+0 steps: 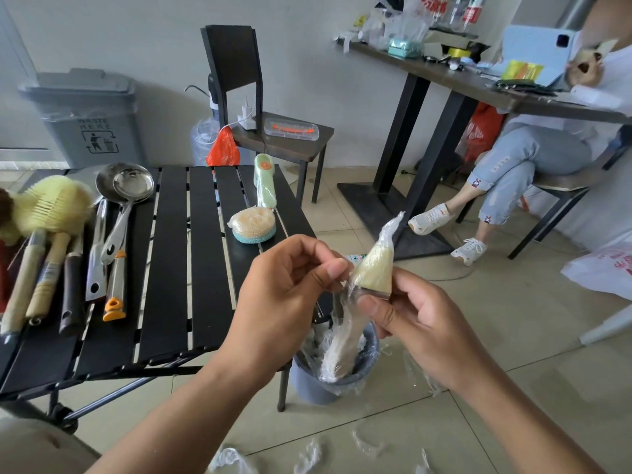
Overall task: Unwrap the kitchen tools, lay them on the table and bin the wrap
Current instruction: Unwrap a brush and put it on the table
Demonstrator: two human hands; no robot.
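Brush: one pastry brush, bristles up, partly in cling film, held over the small bin.
Hands: close together; left hand pinches the film, right hand grips the ferrule.
Still wrapped: two on the table, a sponge and a green tool, kind unclear.
Unwrapped: two steel ladles at the table's left.
Writing: "WASTE HERE" on one large bin.

The black slatted table carries brushes, two steel ladles and an orange-tipped tool at its left. Near its far right corner lie a wrapped sponge and a wrapped green tool.
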